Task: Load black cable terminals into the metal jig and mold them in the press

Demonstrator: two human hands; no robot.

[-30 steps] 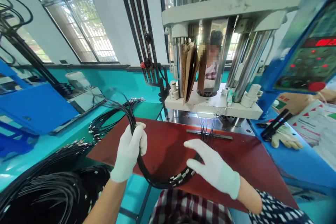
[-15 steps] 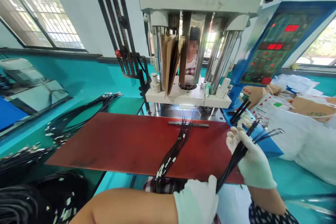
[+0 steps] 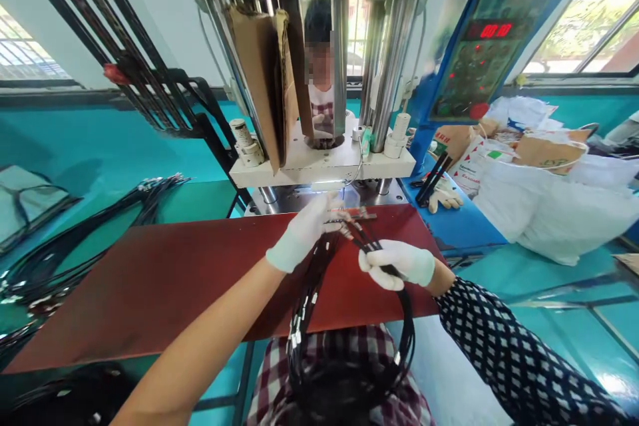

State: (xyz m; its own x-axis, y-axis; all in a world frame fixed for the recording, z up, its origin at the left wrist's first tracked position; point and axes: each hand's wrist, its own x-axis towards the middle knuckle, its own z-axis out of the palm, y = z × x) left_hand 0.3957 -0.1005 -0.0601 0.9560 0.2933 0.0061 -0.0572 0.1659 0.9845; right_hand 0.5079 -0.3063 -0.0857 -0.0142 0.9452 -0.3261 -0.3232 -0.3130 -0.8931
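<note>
My right hand (image 3: pixel 397 263), in a white glove, is closed around a bundle of black cables (image 3: pixel 407 319) over the right part of the red-brown board (image 3: pixel 200 279). My left hand (image 3: pixel 309 226), also gloved, reaches to the board's back edge, beside the cable ends; its fingertips are blurred, and whether they grip anything is unclear. Another stretch of the cables, with white tags, runs below my left hand and loops down over the checked cloth on my lap. A metal strip (image 3: pixel 368 217) lies at the back of the board.
The press (image 3: pixel 324 170) stands behind the board, cardboard (image 3: pixel 259 80) wedged in it. A blue control panel (image 3: pixel 469 53) is at the right, near black rods (image 3: pixel 433 180), a spare glove (image 3: pixel 444 196) and white sacks (image 3: pixel 559 206). More cables (image 3: pixel 74 226) lie left.
My left hand has moved from the board's front edge up to its back edge. My right hand has carried the cables left, bringing their ends near the press. The view has shifted closer to it.
</note>
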